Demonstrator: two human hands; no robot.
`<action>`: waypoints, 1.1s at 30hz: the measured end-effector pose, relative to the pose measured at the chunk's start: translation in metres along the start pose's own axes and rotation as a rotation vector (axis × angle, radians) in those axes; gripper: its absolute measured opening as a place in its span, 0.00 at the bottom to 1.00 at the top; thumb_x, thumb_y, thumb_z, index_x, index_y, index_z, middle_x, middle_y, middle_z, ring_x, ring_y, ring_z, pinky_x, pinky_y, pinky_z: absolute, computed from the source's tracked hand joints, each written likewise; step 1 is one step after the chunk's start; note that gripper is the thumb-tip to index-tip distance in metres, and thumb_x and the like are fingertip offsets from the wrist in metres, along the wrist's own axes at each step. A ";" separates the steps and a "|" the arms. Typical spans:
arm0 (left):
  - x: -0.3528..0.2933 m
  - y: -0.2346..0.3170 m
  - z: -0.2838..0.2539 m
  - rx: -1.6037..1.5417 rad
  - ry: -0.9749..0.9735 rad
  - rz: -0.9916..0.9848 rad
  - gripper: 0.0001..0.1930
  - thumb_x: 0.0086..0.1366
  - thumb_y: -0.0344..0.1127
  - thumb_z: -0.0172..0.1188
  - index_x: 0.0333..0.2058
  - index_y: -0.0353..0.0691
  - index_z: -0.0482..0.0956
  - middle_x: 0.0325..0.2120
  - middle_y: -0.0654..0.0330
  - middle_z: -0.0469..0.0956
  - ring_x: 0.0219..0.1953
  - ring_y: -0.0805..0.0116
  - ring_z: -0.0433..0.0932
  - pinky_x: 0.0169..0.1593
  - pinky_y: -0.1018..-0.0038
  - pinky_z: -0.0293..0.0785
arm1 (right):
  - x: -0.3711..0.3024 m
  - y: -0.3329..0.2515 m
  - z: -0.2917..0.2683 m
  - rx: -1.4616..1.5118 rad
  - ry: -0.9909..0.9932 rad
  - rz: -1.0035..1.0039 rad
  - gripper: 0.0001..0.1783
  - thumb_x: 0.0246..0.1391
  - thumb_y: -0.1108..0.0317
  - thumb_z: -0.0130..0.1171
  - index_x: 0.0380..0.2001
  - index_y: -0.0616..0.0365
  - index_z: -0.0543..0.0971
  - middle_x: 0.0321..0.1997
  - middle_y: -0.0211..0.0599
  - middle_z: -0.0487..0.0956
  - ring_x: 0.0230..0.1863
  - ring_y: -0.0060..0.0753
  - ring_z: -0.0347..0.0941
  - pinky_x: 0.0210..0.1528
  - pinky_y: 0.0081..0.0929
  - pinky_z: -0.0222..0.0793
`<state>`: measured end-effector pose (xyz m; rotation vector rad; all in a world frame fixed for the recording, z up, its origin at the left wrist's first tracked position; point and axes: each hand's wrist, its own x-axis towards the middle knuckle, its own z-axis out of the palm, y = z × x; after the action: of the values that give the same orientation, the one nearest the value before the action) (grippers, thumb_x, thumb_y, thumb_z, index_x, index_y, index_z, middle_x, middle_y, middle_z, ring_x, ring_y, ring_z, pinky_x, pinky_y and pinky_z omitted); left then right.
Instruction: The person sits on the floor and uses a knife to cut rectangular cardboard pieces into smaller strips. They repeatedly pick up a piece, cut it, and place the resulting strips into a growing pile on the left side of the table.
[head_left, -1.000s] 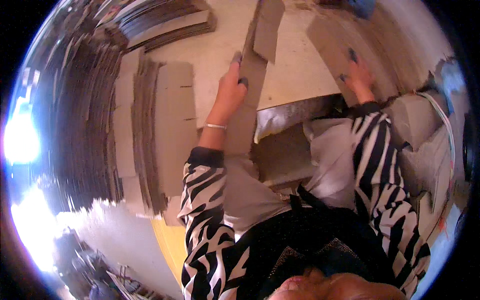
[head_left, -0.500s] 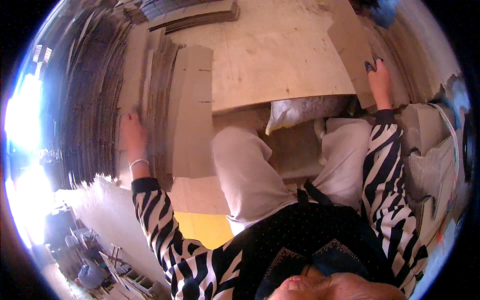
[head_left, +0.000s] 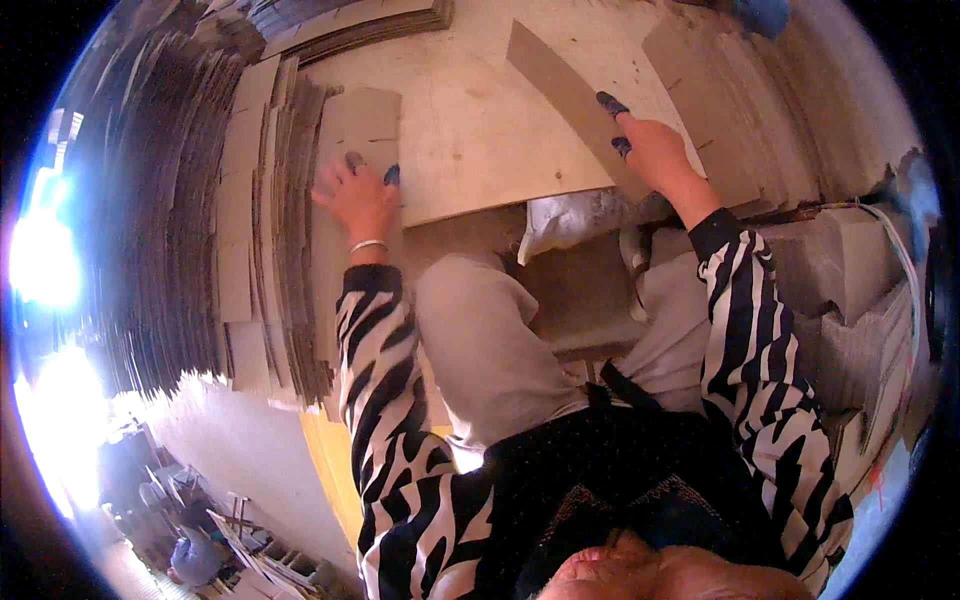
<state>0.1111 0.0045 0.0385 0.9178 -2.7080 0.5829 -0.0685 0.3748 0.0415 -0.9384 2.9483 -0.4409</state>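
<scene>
Left hand [head_left: 360,200]: fingers spread flat, being pressed on the cardboard stack [head_left: 350,130].
Right hand [head_left: 655,155]: fingers being closed on a cardboard strip [head_left: 560,85].

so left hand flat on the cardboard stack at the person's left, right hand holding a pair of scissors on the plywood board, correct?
Not quite. The left hand does rest flat on the cardboard stack, but the right hand holds no scissors: the head view shows it pressing on a long cardboard strip that lies on the plywood board.

Your sleeves are zebra-striped — black and white. You wear pale grey trousers, a thin bracelet on your left hand [head_left: 362,203] — and dark blue nail polish.
</scene>
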 end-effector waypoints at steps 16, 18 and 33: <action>-0.095 0.097 -0.031 -0.330 -0.188 0.388 0.23 0.49 0.36 0.60 0.45 0.31 0.76 0.59 0.46 0.63 0.60 0.47 0.62 0.57 0.54 0.63 | -0.013 -0.042 0.011 0.280 0.217 -0.283 0.16 0.41 0.75 0.55 0.37 0.54 0.75 0.31 0.44 0.79 0.35 0.52 0.76 0.33 0.45 0.70; -0.090 0.105 -0.035 -0.455 -0.111 0.393 0.19 0.50 0.31 0.59 0.42 0.30 0.77 0.53 0.45 0.70 0.55 0.45 0.69 0.53 0.61 0.68 | -0.015 -0.046 0.008 0.298 0.293 -0.340 0.15 0.41 0.75 0.55 0.37 0.54 0.75 0.30 0.42 0.79 0.34 0.49 0.76 0.33 0.44 0.70; -0.056 0.132 -0.037 -1.660 -0.703 0.108 0.14 0.64 0.34 0.49 0.41 0.32 0.78 0.37 0.57 0.78 0.41 0.66 0.75 0.46 0.71 0.70 | -0.005 -0.032 0.030 0.026 0.089 -0.394 0.14 0.52 0.70 0.52 0.43 0.49 0.75 0.30 0.40 0.80 0.36 0.47 0.79 0.31 0.45 0.72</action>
<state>0.0762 0.1460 0.0136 0.4090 -2.3916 -1.9839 -0.0435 0.3454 0.0212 -1.5403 2.8185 -0.5391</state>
